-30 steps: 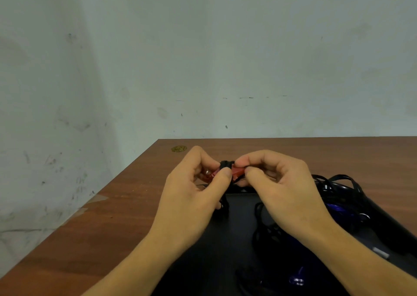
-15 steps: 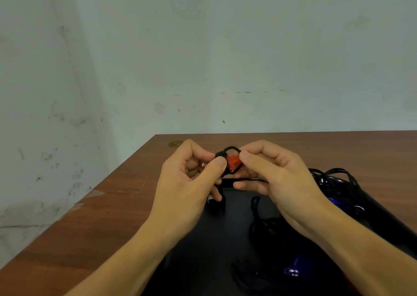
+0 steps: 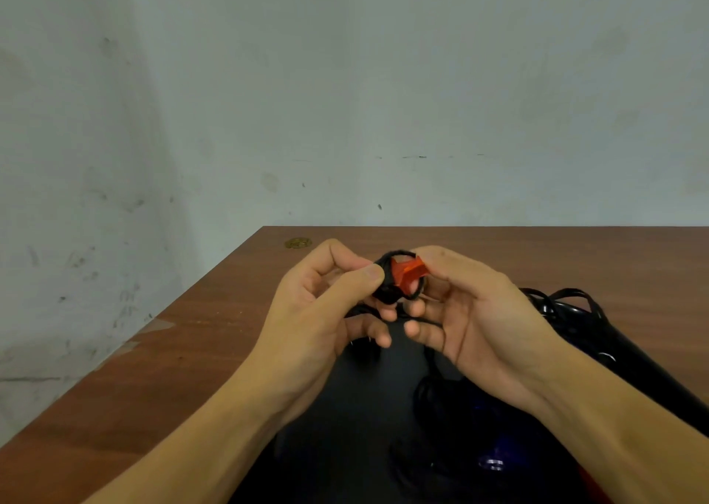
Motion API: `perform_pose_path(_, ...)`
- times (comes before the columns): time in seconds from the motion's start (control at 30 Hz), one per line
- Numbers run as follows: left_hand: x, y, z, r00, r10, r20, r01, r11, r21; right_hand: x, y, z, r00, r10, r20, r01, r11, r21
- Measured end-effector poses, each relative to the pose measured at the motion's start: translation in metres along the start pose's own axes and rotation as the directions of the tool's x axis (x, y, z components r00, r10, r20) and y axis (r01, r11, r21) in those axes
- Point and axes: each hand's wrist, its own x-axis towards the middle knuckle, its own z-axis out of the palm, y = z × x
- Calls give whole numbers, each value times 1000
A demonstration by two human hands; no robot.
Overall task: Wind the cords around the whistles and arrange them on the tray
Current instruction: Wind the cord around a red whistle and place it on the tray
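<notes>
Both hands are raised above the black tray point(image 3: 368, 419). My left hand point(image 3: 326, 311) pinches the red whistle point(image 3: 409, 271). My right hand point(image 3: 472, 311) pinches its black cord point(image 3: 399, 254).

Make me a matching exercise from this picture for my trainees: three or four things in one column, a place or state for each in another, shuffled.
Things:
1. small red plastic whistle
2. flat black tray
3. small round brass-coloured disc
4. blue plastic whistle

Places or states:
A. lies on the tray, near edge
B. held up between both hands, black cord round it
C. on the wooden table's far left corner
D. rests on the table beneath the hands

Pairs: 1-B, 2-D, 3-C, 4-A
</notes>
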Motion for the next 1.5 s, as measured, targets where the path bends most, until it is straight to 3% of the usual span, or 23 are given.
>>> perform_pose_path(0.23, -2, 0, 3, 999, -8, 34, 9, 999, -32, -2, -2, -1, 998, 49, 40, -53, 994, 100)
perform_pose_path(0.53, -3, 0, 5, 994, 72, 76, -77, 995, 61, 1, 6, 0, 987, -153, -42, 146, 979, -139)
perform_pose_path(0.9, -4, -3, 2, 999, 17, 40, -16, 999, -32, 2, 10, 3, 972, -221, -84, 192, 945, -263)
perform_pose_path(1.03, -3, -3, 0, 1000, -14, 22, 15, 999, -48, 0, 10, -1, 946, -322, -39, 282, 876, -392)
perform_pose_path(1.2, 0, -2, -2, 999, -48, -5, 48, 996, -71, -2, 11, -6, 937, -335, 104, 340, 799, -496)
perform_pose_path(1.5, 0, -3, -3, 997, -73, -15, 73, 997, -31, -4, 2, -18, 930, -361, 61, 328, 747, -578)
